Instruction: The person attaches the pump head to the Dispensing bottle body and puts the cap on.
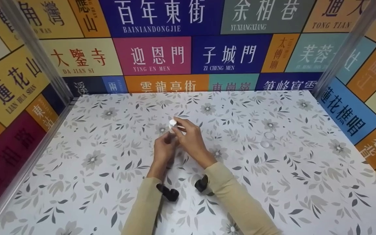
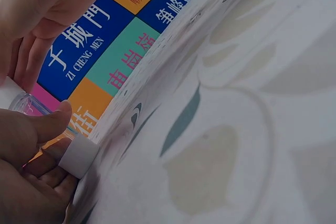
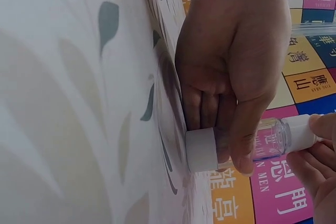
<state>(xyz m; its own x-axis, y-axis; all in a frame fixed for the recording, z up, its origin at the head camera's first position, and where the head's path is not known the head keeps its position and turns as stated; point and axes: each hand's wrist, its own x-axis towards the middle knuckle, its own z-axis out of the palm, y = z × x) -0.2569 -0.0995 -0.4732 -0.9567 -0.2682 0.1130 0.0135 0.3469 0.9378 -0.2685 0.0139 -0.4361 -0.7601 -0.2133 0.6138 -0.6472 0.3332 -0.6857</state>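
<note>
A small clear bottle (image 3: 269, 139) stands roughly upright between both hands, with a white cap (image 1: 173, 122) on its top and a white piece (image 2: 79, 156) at its lower end. My left hand (image 1: 165, 149) grips the bottle's body, its thumb lying along the clear wall. From the right, my right hand (image 1: 191, 137) pinches the top cap between thumb and fingers, as the right wrist view also shows at the top white cap (image 3: 300, 132). The lower white piece is close to the tabletop; whether it touches, I cannot tell.
Two small clear round pieces (image 1: 265, 144) lie on the floral-patterned table (image 1: 116, 195), right of the hands. Colourful panels with lettering (image 1: 152, 55) rise behind the table and at both sides. Clear posts stand at the back corners.
</note>
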